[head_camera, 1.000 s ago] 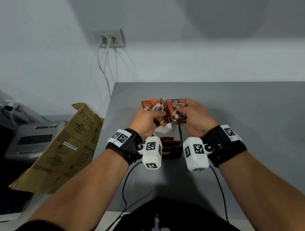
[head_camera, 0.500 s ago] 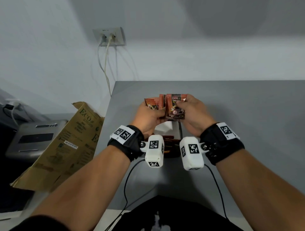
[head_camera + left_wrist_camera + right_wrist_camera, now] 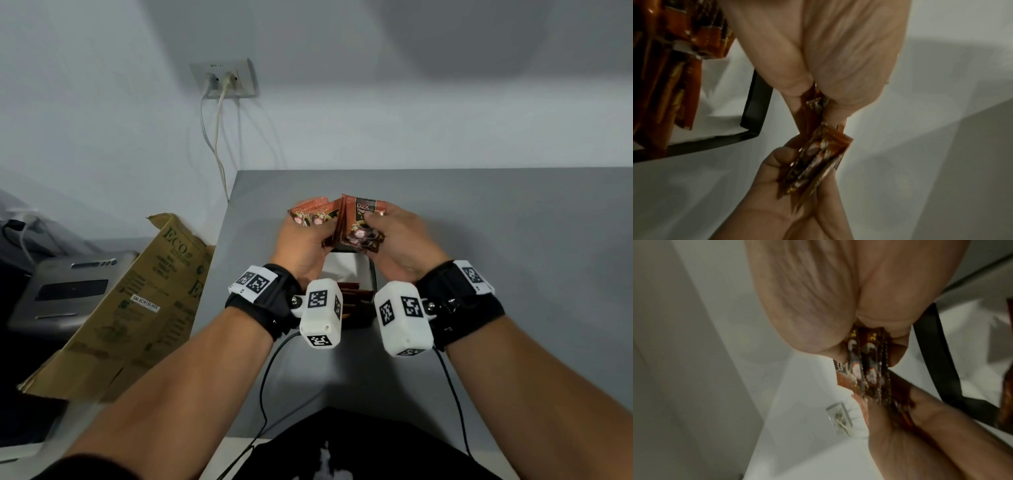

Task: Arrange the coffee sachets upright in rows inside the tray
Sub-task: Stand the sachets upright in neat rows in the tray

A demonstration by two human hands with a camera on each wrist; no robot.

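Note:
Both hands hover over the far end of the black tray [image 3: 373, 281], which has a white lining. My left hand [image 3: 308, 236] grips a fanned bundle of red-brown coffee sachets [image 3: 310, 214]. Touching it on the right, my right hand [image 3: 387, 226] pinches a second bundle [image 3: 363, 222], printed face toward me. The left wrist view shows the left hand's thumb and fingers [image 3: 813, 95] clamping the sachets' edges; the right wrist view shows the right hand [image 3: 869, 337] pinching several sachet edges [image 3: 869, 369]. Several sachets [image 3: 356, 298] stand upright at the tray's near end, partly hidden by the wrist cameras.
The tray sits on a grey table [image 3: 513, 240] near its left edge. A flattened cardboard box [image 3: 137, 301] leans beside the table at the left, with a grey device [image 3: 68, 291] behind it. A wall socket [image 3: 226, 78] with cables hangs above.
Both hands have lifted slightly with their sachets. The right-hand bundle has turned from tilted to upright with its face toward me, and the left-hand bundle has fanned out.

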